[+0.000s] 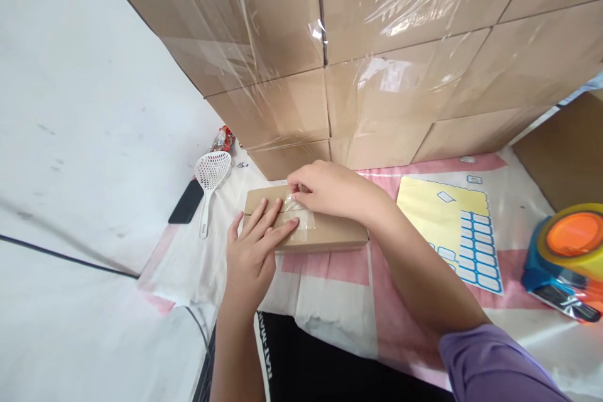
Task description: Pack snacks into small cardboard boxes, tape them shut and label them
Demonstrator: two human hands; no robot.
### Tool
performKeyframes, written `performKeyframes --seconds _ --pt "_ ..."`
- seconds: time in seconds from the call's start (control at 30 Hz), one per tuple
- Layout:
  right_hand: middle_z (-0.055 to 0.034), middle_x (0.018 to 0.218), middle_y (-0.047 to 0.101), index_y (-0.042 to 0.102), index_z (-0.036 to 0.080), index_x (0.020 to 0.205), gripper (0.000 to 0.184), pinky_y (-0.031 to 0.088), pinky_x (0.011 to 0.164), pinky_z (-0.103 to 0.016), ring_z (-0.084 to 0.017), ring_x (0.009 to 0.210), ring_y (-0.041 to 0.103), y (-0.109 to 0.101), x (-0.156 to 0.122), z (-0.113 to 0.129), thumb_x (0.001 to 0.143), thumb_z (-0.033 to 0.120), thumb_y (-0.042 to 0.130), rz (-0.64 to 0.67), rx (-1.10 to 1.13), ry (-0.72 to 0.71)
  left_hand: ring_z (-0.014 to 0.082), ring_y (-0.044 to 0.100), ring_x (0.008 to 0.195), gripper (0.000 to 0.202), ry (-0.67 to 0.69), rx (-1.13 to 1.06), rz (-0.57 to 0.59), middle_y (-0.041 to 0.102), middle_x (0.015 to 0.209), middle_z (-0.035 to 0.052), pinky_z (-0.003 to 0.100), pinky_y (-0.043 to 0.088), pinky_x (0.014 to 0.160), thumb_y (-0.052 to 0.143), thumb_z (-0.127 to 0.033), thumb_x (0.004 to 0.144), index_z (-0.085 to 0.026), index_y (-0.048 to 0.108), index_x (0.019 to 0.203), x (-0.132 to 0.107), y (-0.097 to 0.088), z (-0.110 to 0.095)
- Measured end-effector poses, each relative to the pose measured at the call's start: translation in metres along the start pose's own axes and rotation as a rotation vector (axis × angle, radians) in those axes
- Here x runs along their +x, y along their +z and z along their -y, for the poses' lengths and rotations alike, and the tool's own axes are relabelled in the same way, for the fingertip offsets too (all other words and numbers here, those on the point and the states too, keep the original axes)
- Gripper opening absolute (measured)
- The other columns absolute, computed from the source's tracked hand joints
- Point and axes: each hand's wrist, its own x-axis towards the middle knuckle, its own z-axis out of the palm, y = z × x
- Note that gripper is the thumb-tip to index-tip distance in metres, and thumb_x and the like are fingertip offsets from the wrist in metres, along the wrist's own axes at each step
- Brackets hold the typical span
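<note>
Cardboard, brown and plain, makes up the small box (pixel 330 235) under both hands; it lies flat near the far left corner of the pink-and-white mat (pixel 330 301), its long axis running left to right along the mat's far edge, the top face up. The left hand (pixel 252 251) is open and flat, fingers stretched and slightly spread, pressing on the box's left end and grasping nothing. The right hand (pixel 330 191) is curled over the far edge of the box, thumb and forefinger closed on the far end of a clear tape (pixel 301 220) strip that crosses the lid from far edge to near edge. Cartons (pixel 330 44) wrapped in film stand stacked just behind the box, close against the right hand's knuckles. Off the mat's left edge lie a white scoop (pixel 211 173), a black phone (pixel 187 201) and a red wrapper (pixel 223 137). A yellow label sheet (pixel 443 213) lies to the right of the box, and a tape dispenser (pixel 565 251) sits at the mat's right edge, well apart.
</note>
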Motion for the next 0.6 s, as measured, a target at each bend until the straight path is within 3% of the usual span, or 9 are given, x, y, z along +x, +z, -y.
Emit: performKeyframes --seconds 0.2,0.27,0.3,0.4,0.53,0.6 --pt "-0.0035 0.082 0.068 0.066 0.018 0.076 0.015 0.030 0.060 -0.029 -0.014 0.066 0.053 -0.004 0.002 0.007 0.088 0.021 0.057 0.043 0.023 0.077 0.0224 0.042 0.148 0.053 0.000 -0.003 -0.013 0.053 0.153 0.0028 0.053 0.029 0.116 0.031 -0.008 0.103 -0.036 0.068 0.128 -0.001 0.000 -0.001" --pt "-0.0050 0.088 0.070 0.069 0.018 0.086 0.010 0.032 0.059 -0.028 -0.016 0.070 0.057 -0.006 0.002 0.009 0.088 0.022 0.059 0.037 0.008 0.105 0.0223 0.042 0.148 0.054 -0.006 -0.009 -0.017 0.054 0.152 0.0025 0.053 0.029 0.115 0.030 -0.008 0.103 -0.036 0.069 0.127 -0.001 0.001 -0.001" --pt "-0.0063 0.093 0.071 0.069 0.018 0.096 0.013 0.033 0.059 -0.029 -0.018 0.074 0.059 -0.007 0.002 0.009 0.087 0.023 0.061 0.009 -0.022 0.130 0.0223 0.043 0.148 0.054 -0.009 -0.010 -0.019 0.054 0.152 0.0024 0.053 0.029 0.116 0.030 -0.009 0.103 -0.036 0.070 0.126 -0.001 0.001 -0.001" --pt "-0.0130 0.108 0.070 0.060 0.015 0.127 0.045 0.035 0.063 -0.030 -0.026 0.088 0.064 -0.010 0.001 0.001 0.087 0.034 0.068 -0.132 -0.154 0.241 0.0224 0.043 0.147 0.053 -0.021 -0.006 -0.019 0.054 0.151 0.0021 0.053 0.030 0.116 0.030 -0.010 0.103 -0.036 0.070 0.125 -0.003 0.002 -0.001" --pt "-0.0152 0.122 0.067 0.057 0.015 0.133 0.057 0.043 0.075 -0.033 -0.030 0.103 0.064 -0.014 -0.007 -0.016 0.088 0.048 0.069 -0.209 -0.120 0.235 0.0226 0.042 0.149 0.053 -0.019 0.000 -0.031 0.053 0.152 0.0023 0.053 0.028 0.118 0.030 -0.010 0.102 -0.035 0.070 0.125 -0.010 0.001 -0.002" --pt "-0.0133 0.130 0.065 0.056 0.018 0.137 0.065 0.046 0.081 -0.033 -0.029 0.110 0.064 -0.012 -0.011 -0.016 0.086 0.054 0.070 -0.170 -0.025 0.177 0.0227 0.040 0.149 0.054 -0.009 0.001 -0.041 0.053 0.153 0.0029 0.054 0.028 0.118 0.030 -0.010 0.101 -0.035 0.070 0.126 -0.016 0.001 -0.003"
